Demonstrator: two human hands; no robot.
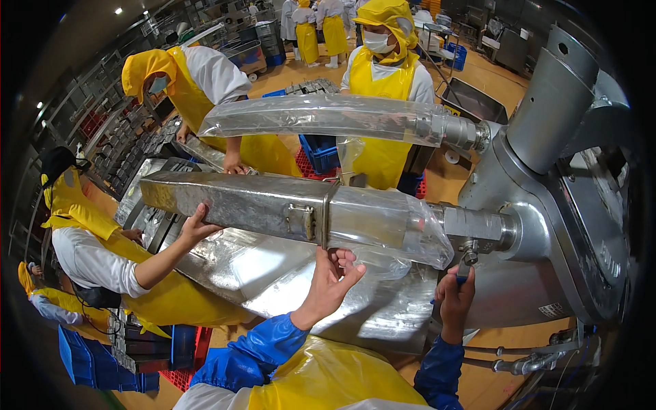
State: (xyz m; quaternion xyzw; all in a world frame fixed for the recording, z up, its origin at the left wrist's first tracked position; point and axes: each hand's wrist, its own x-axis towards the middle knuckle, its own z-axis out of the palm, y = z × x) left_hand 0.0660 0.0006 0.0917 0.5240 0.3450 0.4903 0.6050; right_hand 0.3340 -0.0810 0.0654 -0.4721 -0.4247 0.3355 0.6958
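Note:
A long rectangular metal mould (246,201) lies sideways before me, its clasped rim facing right. From that rim a clear plastic bag (372,217) reaches to the metal outlet nozzle (471,224) of a large grey machine. My left hand (329,281) is just below the rim, fingers loosely curled and thumb apart; whether a fingertip touches the mould is hard to tell. My right hand (456,304) is closed around the valve handle (467,268), which has a blue grip, under the nozzle. A co-worker's hand (198,227) touches the mould's left part from below.
A second clear bag (321,117) hangs on the farther nozzle (465,131). Beneath the mould is a shiny metal table (260,266). Co-workers in yellow aprons stand left and across. Blue crates (102,359) sit at lower left; the grey machine (526,198) fills the right side.

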